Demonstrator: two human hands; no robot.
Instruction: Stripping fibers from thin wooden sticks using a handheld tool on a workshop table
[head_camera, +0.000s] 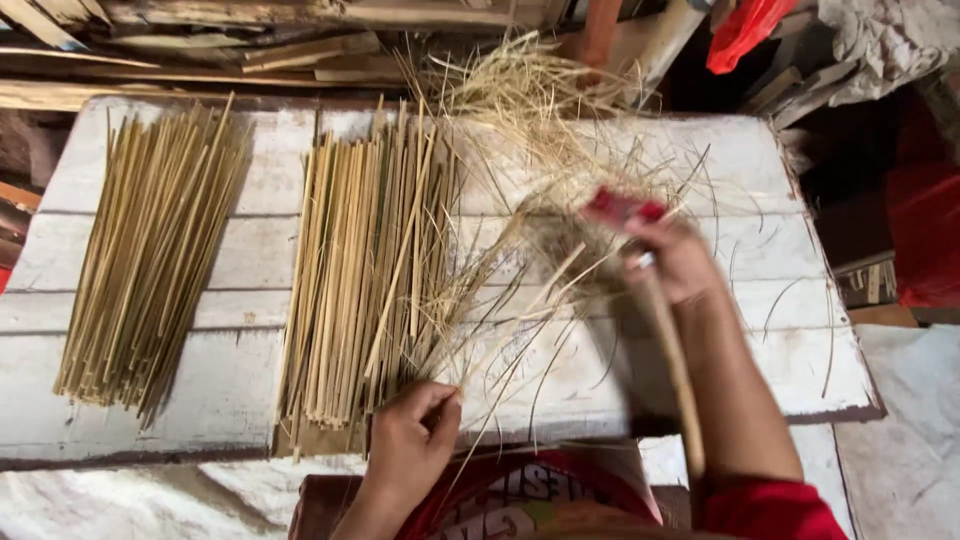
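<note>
The left hand (408, 440) had its fingers curled around the near ends of the middle bundle of bamboo strips (365, 280), while the right hand (672, 262) – blurred – gripped a red-handled knife (622, 208) with a long strip (672, 370) running back under its wrist. Doing it well would probably mean pinning the ends firmly and keeping the fingertips behind the blade – loose shavings (545, 130) lay beyond the right fingers, a second bundle (150, 260) well left of the left fingers, and no packages or signs showed
</note>
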